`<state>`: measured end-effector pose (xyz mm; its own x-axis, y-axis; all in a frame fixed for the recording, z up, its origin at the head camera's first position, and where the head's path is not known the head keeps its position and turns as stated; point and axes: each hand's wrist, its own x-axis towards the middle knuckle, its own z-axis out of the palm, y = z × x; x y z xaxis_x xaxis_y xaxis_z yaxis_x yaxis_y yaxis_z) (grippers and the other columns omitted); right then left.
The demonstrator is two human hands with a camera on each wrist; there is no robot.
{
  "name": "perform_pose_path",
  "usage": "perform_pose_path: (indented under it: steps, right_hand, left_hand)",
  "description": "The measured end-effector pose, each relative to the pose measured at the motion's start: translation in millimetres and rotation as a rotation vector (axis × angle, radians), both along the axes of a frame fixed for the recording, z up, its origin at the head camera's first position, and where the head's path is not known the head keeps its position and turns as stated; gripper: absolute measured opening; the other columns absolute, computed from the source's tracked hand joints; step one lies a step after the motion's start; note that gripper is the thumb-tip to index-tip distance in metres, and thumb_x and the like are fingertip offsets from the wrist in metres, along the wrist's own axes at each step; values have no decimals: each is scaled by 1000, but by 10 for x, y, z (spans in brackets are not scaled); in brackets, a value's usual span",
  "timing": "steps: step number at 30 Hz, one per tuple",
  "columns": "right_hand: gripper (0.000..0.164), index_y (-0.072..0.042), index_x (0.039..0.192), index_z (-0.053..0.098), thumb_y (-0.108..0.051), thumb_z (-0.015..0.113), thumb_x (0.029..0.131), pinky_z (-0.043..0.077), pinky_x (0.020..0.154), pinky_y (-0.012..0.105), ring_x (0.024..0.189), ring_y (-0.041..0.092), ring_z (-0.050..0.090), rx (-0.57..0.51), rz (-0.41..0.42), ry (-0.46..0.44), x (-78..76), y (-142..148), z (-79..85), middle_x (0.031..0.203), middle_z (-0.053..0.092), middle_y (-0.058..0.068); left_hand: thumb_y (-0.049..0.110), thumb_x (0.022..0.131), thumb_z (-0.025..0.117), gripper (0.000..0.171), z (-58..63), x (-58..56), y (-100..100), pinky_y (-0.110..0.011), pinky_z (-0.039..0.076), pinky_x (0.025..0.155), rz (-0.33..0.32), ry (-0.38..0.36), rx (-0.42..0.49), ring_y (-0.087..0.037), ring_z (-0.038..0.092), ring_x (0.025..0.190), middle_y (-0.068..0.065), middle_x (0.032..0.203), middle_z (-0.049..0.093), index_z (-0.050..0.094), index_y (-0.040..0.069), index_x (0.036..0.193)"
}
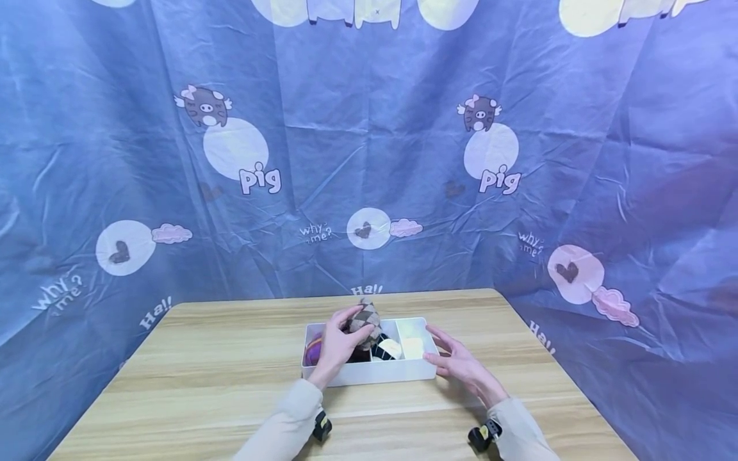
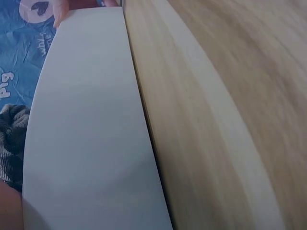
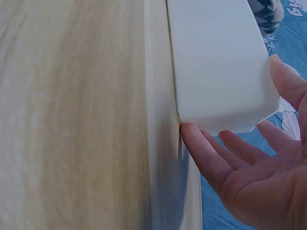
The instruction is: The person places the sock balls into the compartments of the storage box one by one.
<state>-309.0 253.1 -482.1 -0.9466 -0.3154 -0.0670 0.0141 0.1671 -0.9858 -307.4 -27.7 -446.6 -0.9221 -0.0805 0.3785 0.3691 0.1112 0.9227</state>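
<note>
A white divided box (image 1: 380,372) stands on the table, its long side towards me. My left hand (image 1: 336,344) is above its left and middle part and pinches a grey-brown diamond-patterned cloth bundle (image 1: 366,316), which looks like a folded sock, between thumb and fingers. My right hand (image 1: 463,368) holds the box's right end, thumb at the rim and fingers against the end wall, as the right wrist view shows. In the left compartment lies a purple bundle (image 1: 313,352). A black-and-white bundle (image 1: 387,347) sits in the middle one. The left wrist view shows mostly the box's front wall (image 2: 91,105).
The wooden table (image 1: 230,358) extends around the box on all sides. Behind it and along the right hangs a blue printed curtain (image 1: 369,160). The box's right compartment (image 1: 412,333) shows its pale inside.
</note>
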Motion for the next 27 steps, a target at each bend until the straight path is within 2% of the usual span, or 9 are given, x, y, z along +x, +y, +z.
perform_pose_path:
  steps: [3,7,9,12,16,23,27]
  right_hand:
    - [81,-16,157,21,-20,69,91,52,97,45,134,44,43,2,4,-2,-6,0,8,158,18,29]
    - [82,-15,157,21,-20,69,91,52,96,44,129,38,49,-2,11,-4,-14,0,8,158,18,30]
    - [82,-15,157,21,-19,69,91,53,96,44,126,35,51,-6,13,-4,-16,2,7,158,18,30]
    - [81,-14,157,21,-18,68,92,53,95,43,125,33,52,-6,14,-1,-19,3,8,157,18,30]
    - [79,-13,157,21,-16,67,93,53,95,43,125,33,52,-9,15,2,-27,-1,-6,157,19,31]
    - [80,-12,157,19,-16,67,93,53,96,44,128,39,50,-27,32,0,-33,4,-32,157,19,31]
    - [82,-14,157,20,-18,69,92,52,97,45,127,38,50,-29,23,-1,-36,6,-22,157,20,31]
  left_hand:
    - [12,78,82,48,-8,-15,61,-44,44,103,-30,-6,2,-29,54,120,-14,130,59,67,9,124]
    - [7,80,79,48,141,92,144,-49,43,104,-78,-18,-18,-34,52,121,-19,131,57,65,2,125]
    - [6,80,79,49,112,45,187,-47,45,104,-99,-29,-15,-33,54,120,-20,132,56,64,2,126]
    - [9,80,79,49,6,-74,260,-43,49,99,-113,-36,1,-31,57,115,-19,130,56,64,3,127]
    - [17,79,82,48,-118,-198,356,-38,52,93,-99,-58,-4,-26,60,110,-12,126,59,67,12,124]
    - [32,73,86,45,-127,-202,495,-45,50,96,-90,-17,-77,-30,58,112,-9,122,62,72,19,114]
    - [31,73,86,43,-136,-219,571,-41,51,94,-92,-8,-81,-28,59,111,-7,122,62,72,19,113]
